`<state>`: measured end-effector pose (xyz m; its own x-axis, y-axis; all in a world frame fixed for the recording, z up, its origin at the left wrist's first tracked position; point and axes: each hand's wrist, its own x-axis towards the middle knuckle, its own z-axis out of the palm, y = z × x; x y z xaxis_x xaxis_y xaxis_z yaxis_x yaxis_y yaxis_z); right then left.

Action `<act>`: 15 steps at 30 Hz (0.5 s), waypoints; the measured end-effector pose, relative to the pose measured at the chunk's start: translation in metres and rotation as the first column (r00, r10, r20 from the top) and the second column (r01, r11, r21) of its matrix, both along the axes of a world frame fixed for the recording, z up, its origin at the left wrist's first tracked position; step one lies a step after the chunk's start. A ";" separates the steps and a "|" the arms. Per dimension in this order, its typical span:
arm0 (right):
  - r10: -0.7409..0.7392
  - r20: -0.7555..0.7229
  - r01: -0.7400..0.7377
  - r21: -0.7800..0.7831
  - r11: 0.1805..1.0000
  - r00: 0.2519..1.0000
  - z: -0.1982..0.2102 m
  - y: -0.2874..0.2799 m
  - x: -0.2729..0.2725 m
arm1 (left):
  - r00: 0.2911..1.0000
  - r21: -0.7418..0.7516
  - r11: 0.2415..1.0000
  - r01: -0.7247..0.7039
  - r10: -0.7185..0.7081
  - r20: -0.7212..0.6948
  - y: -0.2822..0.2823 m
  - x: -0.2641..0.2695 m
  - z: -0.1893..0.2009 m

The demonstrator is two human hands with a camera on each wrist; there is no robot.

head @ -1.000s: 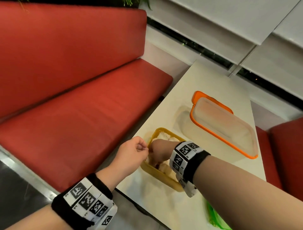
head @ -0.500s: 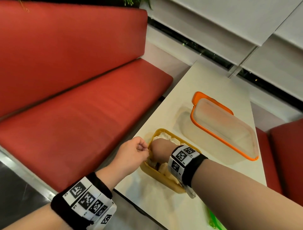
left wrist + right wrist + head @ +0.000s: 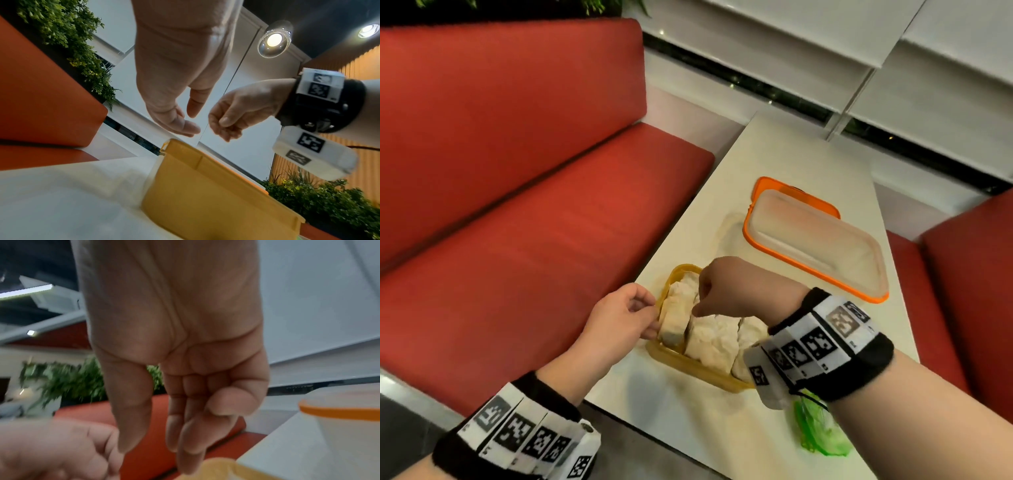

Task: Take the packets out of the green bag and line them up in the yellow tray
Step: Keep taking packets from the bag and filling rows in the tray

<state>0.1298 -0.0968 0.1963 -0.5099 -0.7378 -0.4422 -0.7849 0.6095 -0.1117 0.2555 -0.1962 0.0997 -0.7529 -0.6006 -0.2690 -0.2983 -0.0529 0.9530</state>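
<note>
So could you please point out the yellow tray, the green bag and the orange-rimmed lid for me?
yellow tray (image 3: 690, 366): head view, on its near rim.
green bag (image 3: 822, 432): head view, on the crumpled plastic.
orange-rimmed lid (image 3: 815, 246): head view, on its translucent middle.

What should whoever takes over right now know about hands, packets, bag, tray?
Left hand: relaxed, holding nothing, fingertips at the left rim of the yellow plastic tray.
Right hand: loose above the tray, empty.
Done: at least three pale crinkled packets stand side by side in the tray.
Crumpled green plastic bag lies on the white table beside the right wrist; contents not visible.
Left: check bag, straighten row.
</note>
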 end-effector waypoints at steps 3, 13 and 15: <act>-0.175 0.120 0.196 -0.195 0.961 0.977 0.018 0.055 -0.008 | 0.999 -0.036 0.999 0.033 -0.033 -0.009 0.007 -0.003 0.007; -0.628 0.121 0.635 -0.258 0.728 0.769 -0.040 0.253 -0.028 | 0.959 -0.087 0.955 0.282 -0.283 0.004 0.081 -0.040 0.016; -0.645 0.106 0.648 -0.251 0.719 0.757 -0.061 0.263 -0.024 | 0.937 -0.165 0.922 0.349 -0.349 0.032 0.100 -0.047 0.015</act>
<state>0.1062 0.1660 0.1355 -0.9020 -0.3160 -0.2942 -0.2085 0.9155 -0.3441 0.2085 -0.0966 0.1146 -0.9225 -0.3360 -0.1902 -0.2713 0.2136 0.9385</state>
